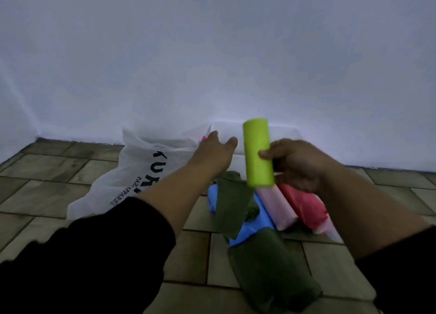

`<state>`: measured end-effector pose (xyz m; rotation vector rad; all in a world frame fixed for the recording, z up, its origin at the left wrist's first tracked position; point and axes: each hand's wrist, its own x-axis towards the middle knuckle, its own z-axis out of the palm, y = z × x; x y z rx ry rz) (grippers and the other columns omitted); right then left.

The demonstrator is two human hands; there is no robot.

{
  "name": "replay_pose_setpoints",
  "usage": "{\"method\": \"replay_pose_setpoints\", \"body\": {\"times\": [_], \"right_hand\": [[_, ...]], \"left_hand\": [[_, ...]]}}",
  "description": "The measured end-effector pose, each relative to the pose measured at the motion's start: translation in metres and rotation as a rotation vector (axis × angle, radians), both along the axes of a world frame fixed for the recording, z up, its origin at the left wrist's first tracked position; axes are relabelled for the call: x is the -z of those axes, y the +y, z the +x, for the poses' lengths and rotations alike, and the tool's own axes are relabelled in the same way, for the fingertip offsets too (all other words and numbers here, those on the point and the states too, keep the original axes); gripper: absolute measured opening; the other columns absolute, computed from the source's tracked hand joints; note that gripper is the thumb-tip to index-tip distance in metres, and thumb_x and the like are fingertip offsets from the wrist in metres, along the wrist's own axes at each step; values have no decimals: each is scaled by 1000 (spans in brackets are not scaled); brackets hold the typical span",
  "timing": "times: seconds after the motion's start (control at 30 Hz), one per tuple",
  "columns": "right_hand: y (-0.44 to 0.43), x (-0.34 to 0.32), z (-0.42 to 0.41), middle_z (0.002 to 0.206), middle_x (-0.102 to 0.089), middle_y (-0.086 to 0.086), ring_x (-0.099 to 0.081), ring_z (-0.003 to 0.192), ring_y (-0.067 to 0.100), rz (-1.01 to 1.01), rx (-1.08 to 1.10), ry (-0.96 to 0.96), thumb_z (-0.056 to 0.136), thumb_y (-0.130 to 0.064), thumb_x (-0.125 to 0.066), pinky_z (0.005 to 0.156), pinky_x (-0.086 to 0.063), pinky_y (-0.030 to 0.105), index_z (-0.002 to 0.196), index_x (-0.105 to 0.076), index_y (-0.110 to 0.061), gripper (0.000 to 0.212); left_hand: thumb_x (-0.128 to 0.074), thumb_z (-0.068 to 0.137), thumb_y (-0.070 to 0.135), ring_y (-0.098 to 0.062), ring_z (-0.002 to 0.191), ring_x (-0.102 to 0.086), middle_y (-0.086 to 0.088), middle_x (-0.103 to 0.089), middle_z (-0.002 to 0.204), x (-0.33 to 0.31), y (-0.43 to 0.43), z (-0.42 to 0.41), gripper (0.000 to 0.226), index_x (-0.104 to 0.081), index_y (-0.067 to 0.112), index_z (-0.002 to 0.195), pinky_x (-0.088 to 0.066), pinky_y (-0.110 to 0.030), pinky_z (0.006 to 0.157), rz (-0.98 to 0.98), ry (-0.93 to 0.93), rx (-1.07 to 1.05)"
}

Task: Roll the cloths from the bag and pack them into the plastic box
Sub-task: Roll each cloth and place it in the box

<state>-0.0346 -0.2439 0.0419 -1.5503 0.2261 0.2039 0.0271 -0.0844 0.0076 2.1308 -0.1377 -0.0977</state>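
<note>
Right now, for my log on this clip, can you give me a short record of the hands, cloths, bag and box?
left hand: open, stretched forward beside the bag's mouth, holding nothing
right hand: holds the lime green roll upright, off the floor
bag: white with black lettering, lying on the tiled floor at the left
cloths on floor: dark green cloth, second dark green cloth, blue cloth, pink roll, red roll
box: pale shape by the wall, contents not visible

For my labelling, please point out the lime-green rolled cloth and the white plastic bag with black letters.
lime-green rolled cloth (pixel 256 136): head view, upper half of the roll.
white plastic bag (pixel 108 185): head view, front side beside the letters.
</note>
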Motion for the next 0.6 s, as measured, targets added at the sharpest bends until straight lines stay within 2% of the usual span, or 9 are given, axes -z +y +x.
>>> {"method": "replay_pose_setpoints", "body": {"times": [0.1, 0.2, 0.3, 0.43, 0.53, 0.6], "right_hand": [[-17, -2, 62, 90, -69, 13, -68, 76, 23, 27, 202, -79, 86, -3, -62, 61, -54, 34, 92, -61, -4, 7], [-22, 13, 114, 104, -64, 19, -66, 83, 30, -113, 274, -48, 84, -3, -65, 59, -54, 38, 117, -53, 2, 35], [-15, 42, 145, 105, -59, 22, -61, 85, 32, -352, 87, 168, 86, -1, -63, 69, -52, 43, 122, -49, 6, 40], [0, 64, 168, 123, -56, 23, -56, 102, 33, -898, -202, 289, 89, -14, -63, 89, -46, 42, 120, -56, 3, 37], [8, 64, 173, 122, -56, 22, -54, 99, 31, -1045, -367, 313, 92, -15, -55, 88, -44, 40, 116, -60, 2, 30], [4, 64, 174, 108, -57, 22, -57, 91, 34, -995, -359, 366, 90, -13, -57, 81, -46, 42, 108, -59, 2, 23]], "left_hand": [[-54, 88, 50, -32, 135, -33, -17, -29, 149, 6, -7, 38, 83, -19, 3, 147, -32, -43, 110, 238, 62, -23], [-52, 90, 47, -33, 141, -20, -20, -13, 155, 15, -15, 56, 93, 0, -3, 148, -23, -37, 115, 368, 133, 45], [-50, 91, 47, -31, 146, -5, -17, 4, 158, 23, -16, 65, 96, 12, -1, 147, -12, -38, 118, 445, 143, 64], [-49, 89, 53, -29, 146, -1, -12, 8, 159, 30, -15, 70, 99, 17, 6, 147, -14, -49, 117, 475, 155, 59], [-48, 89, 54, -28, 146, -1, -12, 9, 159, 30, -14, 71, 99, 17, 7, 147, -14, -50, 117, 490, 143, 67], [-47, 89, 56, -28, 146, 0, -12, 10, 159, 30, -14, 71, 99, 17, 7, 147, -14, -50, 117, 500, 147, 78]]}}
